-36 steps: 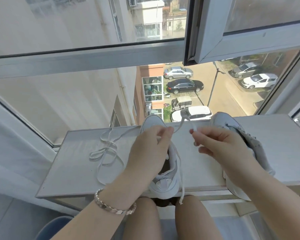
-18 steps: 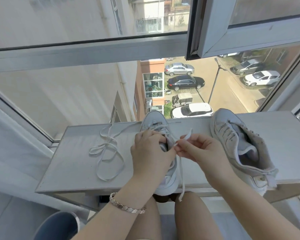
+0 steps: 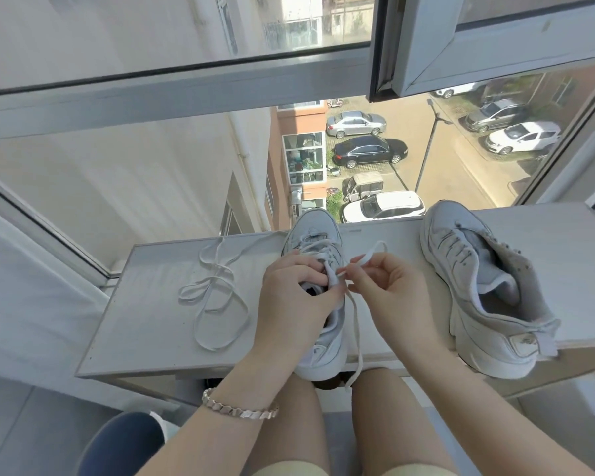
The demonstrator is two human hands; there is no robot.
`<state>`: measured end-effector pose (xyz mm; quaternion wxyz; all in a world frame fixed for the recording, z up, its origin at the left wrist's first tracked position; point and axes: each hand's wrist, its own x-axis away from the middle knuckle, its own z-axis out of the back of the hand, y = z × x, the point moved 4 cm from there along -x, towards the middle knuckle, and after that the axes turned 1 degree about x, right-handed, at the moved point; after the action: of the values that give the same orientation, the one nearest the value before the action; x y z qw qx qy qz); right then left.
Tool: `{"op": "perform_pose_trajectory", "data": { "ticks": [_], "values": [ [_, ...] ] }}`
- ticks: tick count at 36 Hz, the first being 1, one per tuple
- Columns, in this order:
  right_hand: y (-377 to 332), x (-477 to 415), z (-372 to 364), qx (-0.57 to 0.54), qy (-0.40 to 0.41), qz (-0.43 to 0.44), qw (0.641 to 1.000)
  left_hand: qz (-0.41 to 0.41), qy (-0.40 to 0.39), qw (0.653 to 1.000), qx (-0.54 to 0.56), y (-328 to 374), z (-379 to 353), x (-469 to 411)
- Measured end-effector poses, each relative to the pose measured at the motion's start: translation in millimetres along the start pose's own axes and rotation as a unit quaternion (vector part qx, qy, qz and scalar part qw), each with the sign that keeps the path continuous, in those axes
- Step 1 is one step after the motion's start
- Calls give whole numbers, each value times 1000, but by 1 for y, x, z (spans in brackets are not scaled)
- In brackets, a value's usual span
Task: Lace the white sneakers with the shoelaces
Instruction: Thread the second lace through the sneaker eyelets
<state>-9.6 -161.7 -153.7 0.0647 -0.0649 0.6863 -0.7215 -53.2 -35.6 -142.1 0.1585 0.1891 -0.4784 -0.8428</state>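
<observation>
Sunlit white ledge (image 3: 145,324) below an open high window, with a street and parked cars far beneath. The left hand (image 3: 292,304) curls around the upper of the centre white sneaker (image 3: 315,231). The right hand (image 3: 389,290) pinches its shoelace (image 3: 357,324) near the tip. The step likely goes best with the tip kept stiff and aimed squarely at the eyelet. A second sneaker (image 3: 478,297) stands well apart on the right, heel at the near edge. A spare lace (image 3: 213,297) lies to the left, with bare ledge between.
</observation>
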Motion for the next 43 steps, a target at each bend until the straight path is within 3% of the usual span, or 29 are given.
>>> {"op": "perform_pose_trajectory", "data": {
  "ticks": [6,16,37,43],
  "values": [
    [-2,3,-2,99,32,54,993,4,3,1000,21,-2,0,-1],
    [1,3,-5,67,56,59,994,3,-4,999,36,-4,-1,-1],
    [0,-10,-5,50,-35,28,998,-7,-46,998,34,-5,0,1],
    [2,-1,-10,151,-29,105,982,-44,-68,996,-27,-2,3,-9]
  ]
}}
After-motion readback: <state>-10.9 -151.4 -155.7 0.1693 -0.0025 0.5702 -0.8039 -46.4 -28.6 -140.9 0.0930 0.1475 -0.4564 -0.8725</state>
